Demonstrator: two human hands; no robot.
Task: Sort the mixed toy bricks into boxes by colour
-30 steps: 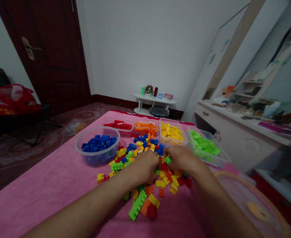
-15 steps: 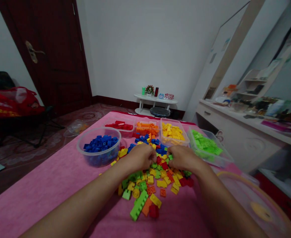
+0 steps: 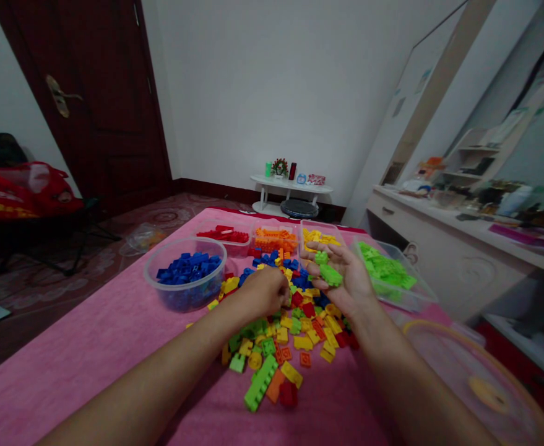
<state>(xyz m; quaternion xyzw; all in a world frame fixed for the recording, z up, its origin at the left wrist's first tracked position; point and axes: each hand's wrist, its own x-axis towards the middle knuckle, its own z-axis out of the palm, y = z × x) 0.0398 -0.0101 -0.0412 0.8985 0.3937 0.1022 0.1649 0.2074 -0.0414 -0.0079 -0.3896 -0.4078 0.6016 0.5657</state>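
Over the mixed pile of toy building bricks (image 3: 303, 342), my left hand (image 3: 266, 291) is closed with its fingertips pointing down. What it grips, if anything, is hidden. Palm up, my right hand (image 3: 349, 272) carries light green bricks (image 3: 330, 275) on its palm and fingers, between the pile and the container of green bricks (image 3: 387, 269). Yellow, red, orange, blue and green bricks lie loose below both hands. At the near end of the pile is a long light green brick (image 3: 261, 383).
A round tub of blue bricks (image 3: 185, 272) stands left. Behind the pile are containers of red bricks (image 3: 225, 234), orange bricks (image 3: 275, 240) and yellow bricks (image 3: 320, 238). A pink cloth (image 3: 114, 347) covers the table. A round lid with a yellowish rim (image 3: 469, 371) lies at right.
My right hand has turned palm up and lifted off the pile, showing green bricks in it. The left hand stays almost where it was.
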